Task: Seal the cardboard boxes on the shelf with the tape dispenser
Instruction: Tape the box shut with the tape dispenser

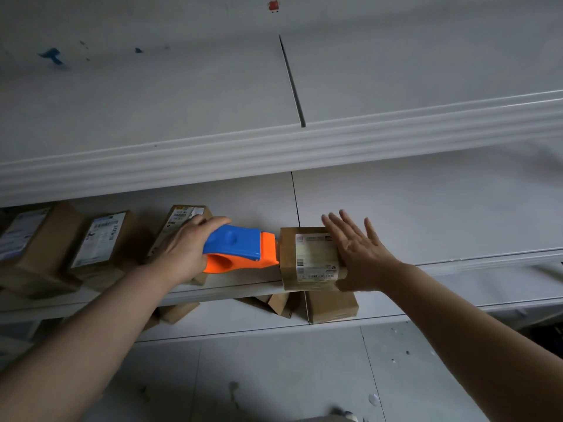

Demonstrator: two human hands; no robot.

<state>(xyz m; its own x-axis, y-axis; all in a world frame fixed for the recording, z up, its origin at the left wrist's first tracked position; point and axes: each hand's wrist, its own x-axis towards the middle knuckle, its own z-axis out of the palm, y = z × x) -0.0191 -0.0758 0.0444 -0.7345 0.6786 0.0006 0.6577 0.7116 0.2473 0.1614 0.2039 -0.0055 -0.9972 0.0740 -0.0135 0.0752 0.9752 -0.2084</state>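
Here, left hand (185, 251) grasping blue-and-orange plastic tape dispenser (240, 249) against labelled brown cardboard box (307, 258) on white shelf (231, 287), right hand (362, 254) flat, fingers spread, beside box.

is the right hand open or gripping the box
Open: the right hand has straight, spread fingers, its thumb against the labelled box.

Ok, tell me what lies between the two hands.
In the head view: the blue-and-orange tape dispenser, gripped by the left hand, and the labelled cardboard box beside the spread right hand.
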